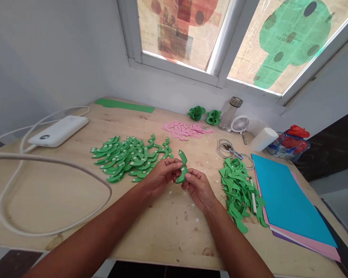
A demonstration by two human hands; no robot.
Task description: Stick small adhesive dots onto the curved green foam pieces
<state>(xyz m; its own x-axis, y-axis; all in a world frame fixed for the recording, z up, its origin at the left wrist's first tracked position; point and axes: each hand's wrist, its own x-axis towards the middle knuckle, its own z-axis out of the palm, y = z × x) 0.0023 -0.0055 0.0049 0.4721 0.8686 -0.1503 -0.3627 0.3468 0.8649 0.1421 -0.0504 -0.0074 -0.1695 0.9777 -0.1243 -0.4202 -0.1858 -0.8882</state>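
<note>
The head camera looks forward and down at the table (159, 235) from nearby.

**Power bank (59, 131) left of the fingers (193, 179), fan (240, 124) beyond-right**

A white cable (17, 156) loops by the power bank. Beyond the fingers, rightward, a bottle (230, 115) stands beside the fan; farther right, a white cylinder (263, 139) and blue-rimmed basket (301, 149).

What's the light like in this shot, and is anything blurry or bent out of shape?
Head view: daylight glows through the papered windows, glare whitening their lower edges; faint, soft shadows on the table; forearms look stretched towards the bottom edge; left hand and right hand fairly clear, fine detail on the green cutout soft.
</note>
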